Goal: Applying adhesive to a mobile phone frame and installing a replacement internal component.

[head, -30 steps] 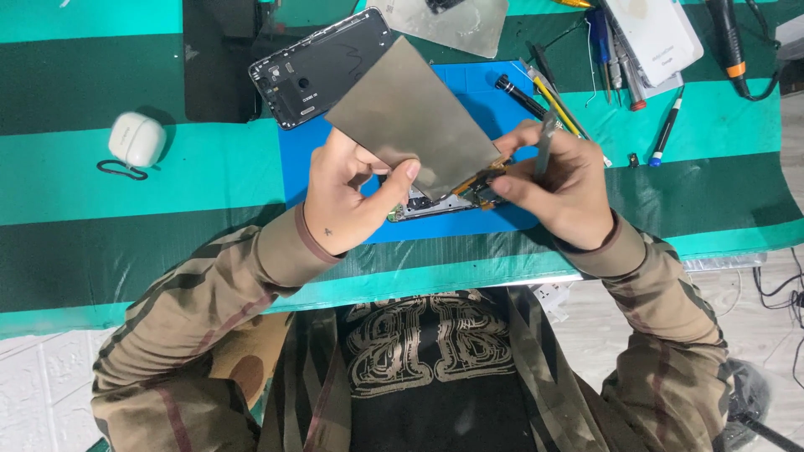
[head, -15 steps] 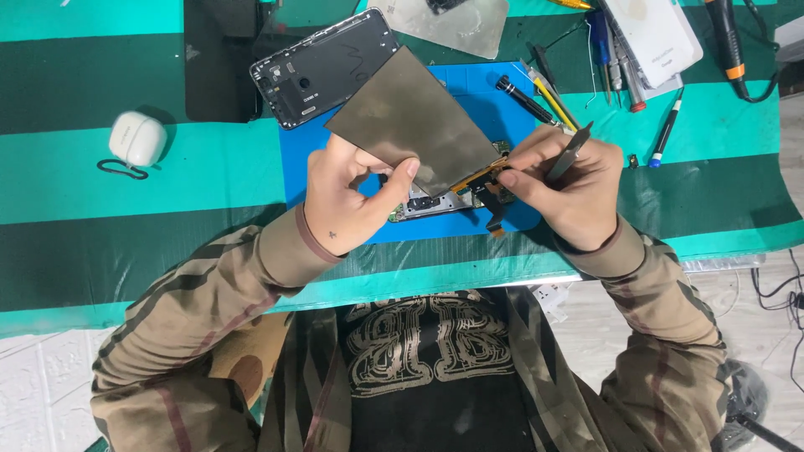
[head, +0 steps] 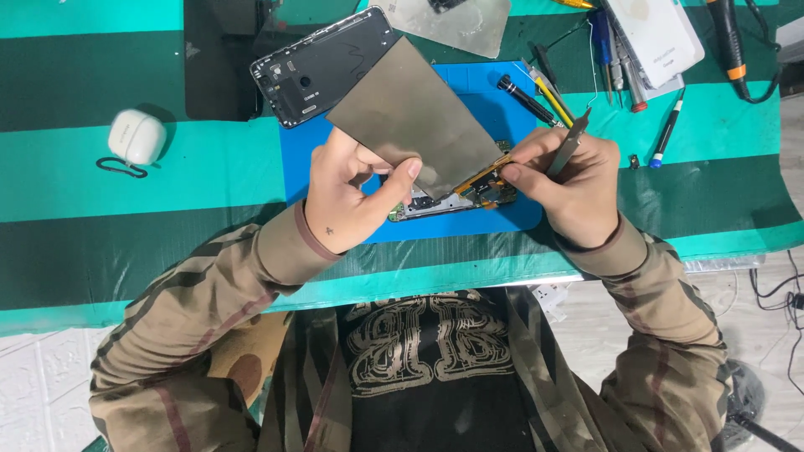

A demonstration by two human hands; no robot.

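Panel: a flat grey-brown rectangular panel (head: 414,121) is lifted at a slant above the blue mat (head: 477,219); its long axis runs from upper left to lower right, the far short edge toward the black phone body, the near short edge down at the opened phone.
Opened phone: the phone frame with circuit board (head: 448,201) lies on the blue mat under the panel's lower edge, its long axis roughly left to right; an orange flex strip joins it to the panel near the right hand.
Left hand: the left hand (head: 352,197) is clenched on the panel's lower left edge, thumb on top, fingers beneath.
Right hand: the right hand (head: 569,180) pinches a thin grey metal tool (head: 571,142), which points up and to the right; its fingertips are at the panel's lower right corner, by the flex strip.
Edges: the panel's upper corner overlaps the black phone body (head: 318,67), which lies tilted half on the mat; whether they touch cannot be told.
Open room: green striped table (head: 126,226) lies bare to the left of the mat, with only a white earbud case (head: 136,136) well apart.
Right side: screwdrivers and pens (head: 544,88) lie crowded just beyond the right hand, with a white slab (head: 657,33) behind them.
Near edge: the table's front edge runs just below both wrists.
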